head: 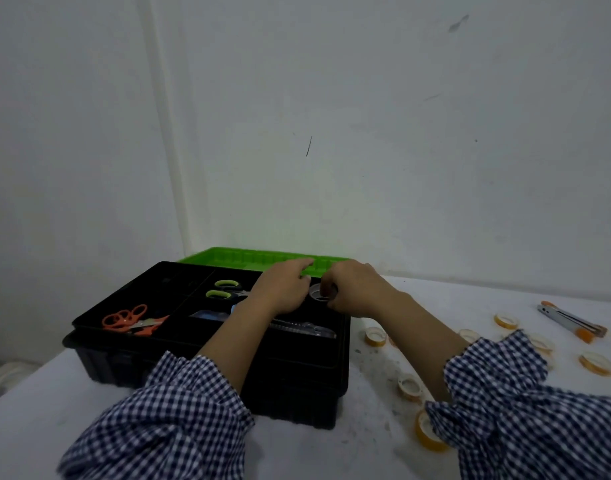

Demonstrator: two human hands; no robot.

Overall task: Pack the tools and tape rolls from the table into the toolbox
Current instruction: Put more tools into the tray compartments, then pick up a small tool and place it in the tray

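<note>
A pale tape roll point(318, 294) sits low in the 1 o'clock corner compartment of a black toolbox point(207, 372), between two hands. The right hand point(357, 292), at the roll's 3 o'clock, curls its fingers round the rim. The left hand point(280, 289), at its 9 o'clock, has the forefinger straight and the other fingers bent toward the roll; whether they grip it cannot be told. To seat the roll well, it likely needs laying flat against the compartment's corner, leaving space for the others, before the fingers let go.

Inside the tray are one pair of green-handled scissors point(223, 289) at 11 o'clock, orange scissors point(126, 319) at 9 o'clock, seemingly two pairs, and one long clear tool point(302, 328) at 5 o'clock. The green lid point(248, 259) lies open at 12 o'clock.

On the white table point(366, 452), from the toolbox's 3 to 5 o'clock, at least seven yellow tape rolls point(376, 336) lie scattered, some partly hidden by a checked sleeve point(525, 410). One silver tool point(572, 322) with orange ends lies farthest out, at 3 o'clock.
</note>
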